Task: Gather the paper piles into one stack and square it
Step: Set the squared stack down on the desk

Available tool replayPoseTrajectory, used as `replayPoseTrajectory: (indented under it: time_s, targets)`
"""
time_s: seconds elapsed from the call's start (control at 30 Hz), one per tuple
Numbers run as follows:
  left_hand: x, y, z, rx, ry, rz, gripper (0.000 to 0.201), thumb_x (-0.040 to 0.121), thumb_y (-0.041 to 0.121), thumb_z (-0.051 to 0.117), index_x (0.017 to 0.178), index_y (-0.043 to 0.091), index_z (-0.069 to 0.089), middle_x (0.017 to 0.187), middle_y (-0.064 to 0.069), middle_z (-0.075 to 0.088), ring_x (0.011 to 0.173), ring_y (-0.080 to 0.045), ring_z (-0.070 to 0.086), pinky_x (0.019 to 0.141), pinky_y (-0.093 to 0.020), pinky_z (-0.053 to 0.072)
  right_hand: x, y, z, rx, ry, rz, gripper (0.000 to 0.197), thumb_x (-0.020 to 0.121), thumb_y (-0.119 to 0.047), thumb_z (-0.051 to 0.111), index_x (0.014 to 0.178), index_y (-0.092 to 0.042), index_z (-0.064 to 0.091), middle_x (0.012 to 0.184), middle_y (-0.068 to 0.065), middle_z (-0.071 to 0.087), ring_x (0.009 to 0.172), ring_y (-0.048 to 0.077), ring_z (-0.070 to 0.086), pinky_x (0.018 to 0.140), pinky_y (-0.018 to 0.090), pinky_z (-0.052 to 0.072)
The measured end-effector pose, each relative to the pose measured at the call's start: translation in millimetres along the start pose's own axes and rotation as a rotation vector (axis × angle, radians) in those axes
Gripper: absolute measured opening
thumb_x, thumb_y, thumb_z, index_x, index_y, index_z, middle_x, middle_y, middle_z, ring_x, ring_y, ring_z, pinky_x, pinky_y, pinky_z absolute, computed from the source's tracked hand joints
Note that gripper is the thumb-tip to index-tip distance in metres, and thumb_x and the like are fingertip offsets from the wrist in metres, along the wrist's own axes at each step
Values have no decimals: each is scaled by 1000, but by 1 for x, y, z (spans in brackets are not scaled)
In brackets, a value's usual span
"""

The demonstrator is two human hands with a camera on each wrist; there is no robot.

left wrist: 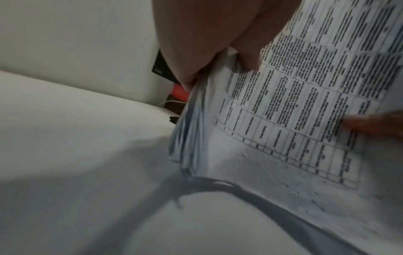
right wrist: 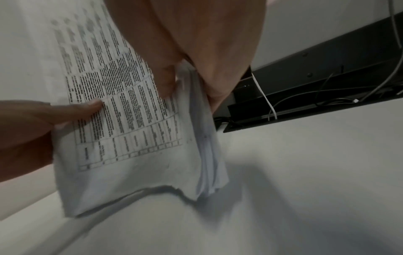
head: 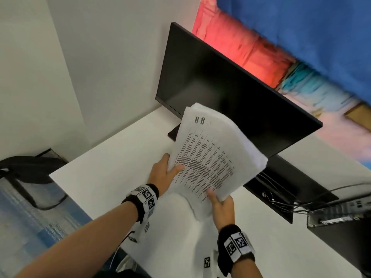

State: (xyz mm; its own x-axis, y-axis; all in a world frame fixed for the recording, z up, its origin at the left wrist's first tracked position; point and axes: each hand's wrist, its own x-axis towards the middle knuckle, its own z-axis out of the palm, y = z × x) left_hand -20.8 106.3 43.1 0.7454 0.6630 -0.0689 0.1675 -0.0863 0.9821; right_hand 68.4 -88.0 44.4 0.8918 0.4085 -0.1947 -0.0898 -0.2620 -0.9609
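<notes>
A thick paper stack [head: 212,157], its top sheet printed with a table and marked "H-R", is held tilted above the white desk [head: 112,173]. My left hand [head: 165,173] grips its left edge, thumb on the printed face. At the lower right corner my right hand [head: 219,203] pinches the stack, thumb on top. The left wrist view shows the paper stack [left wrist: 283,120] with uneven sheet edges just above the desk, pinched by the left hand [left wrist: 218,69]. The right wrist view shows the paper stack [right wrist: 135,138] gripped by the right hand [right wrist: 187,82], its bottom edge ragged near the desk.
A dark monitor [head: 230,93] stands right behind the stack. A black cable tray [head: 281,189] with wires runs along the desk's back edge, with a small black computer [head: 339,215] at the right. A black chair [head: 30,177] sits left of the desk.
</notes>
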Motion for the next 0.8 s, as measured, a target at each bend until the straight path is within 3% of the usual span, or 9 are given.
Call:
replayPoseTrajectory:
  time_s: [0.07,0.13,0.2,0.27,0.37,0.43,0.5,0.63,0.8]
  targets:
    - [-4,2,-11,-17,16,-10,34,96,37,60,115,9,56,105,0,72,96,-25,71,85,-37,59,2,0,5,-22,-18,39,27,94,-15,65,120,-7,66,114,5,72,103,19,69,78,15,57]
    - [-8,2,-19,23,-28,-54,42,102,37,48,131,7,47,109,9,62,97,-14,64,91,-30,52,2,0,13,-32,-41,80,29,93,-18,67,119,-7,66,112,8,74,104,24,71,78,22,59]
    - [-9,-5,-31,116,-48,-97,51,104,37,42,144,5,37,92,14,53,78,-4,52,82,-24,45,2,0,22,-49,-89,113,28,91,-22,70,113,-7,64,110,9,73,104,28,71,77,25,59]
    - [-3,-18,-47,219,-28,-78,46,103,39,43,136,7,46,85,5,61,70,-15,58,78,-31,51,3,-3,30,-113,-144,130,20,90,-23,72,100,-10,60,98,3,69,92,23,68,65,16,54]
    - [15,-40,-83,353,-32,-123,45,101,41,46,134,11,52,117,-11,69,95,-30,67,84,-36,51,3,-1,35,-153,-234,142,19,89,-19,72,85,-10,57,75,0,60,69,18,60,66,19,54]
    - [28,-54,-114,483,-53,-217,54,101,40,49,146,9,46,143,-11,56,126,-32,56,103,-36,42,2,8,32,-157,-277,206,17,90,-19,72,101,-8,64,85,9,71,74,20,71,74,27,57]
    - [38,-69,-145,632,-51,-312,55,100,36,53,146,8,46,151,-14,48,138,-32,46,112,-37,34,-3,23,22,-237,-312,270,23,90,-25,71,108,-12,66,99,11,76,82,19,76,71,25,54]
    - [51,-82,-183,772,-13,-398,29,92,28,64,114,9,65,121,-17,68,110,-34,63,90,-35,46,-14,49,-1,-278,-277,418,17,87,-16,75,96,-4,67,82,7,70,63,15,64,57,20,44]
    - [71,-74,-197,852,36,-385,28,91,24,65,114,9,61,109,-16,70,88,-31,62,80,-36,50,-24,56,-21,-262,-224,468,3,91,3,64,92,1,65,77,16,64,60,21,56,54,24,40]
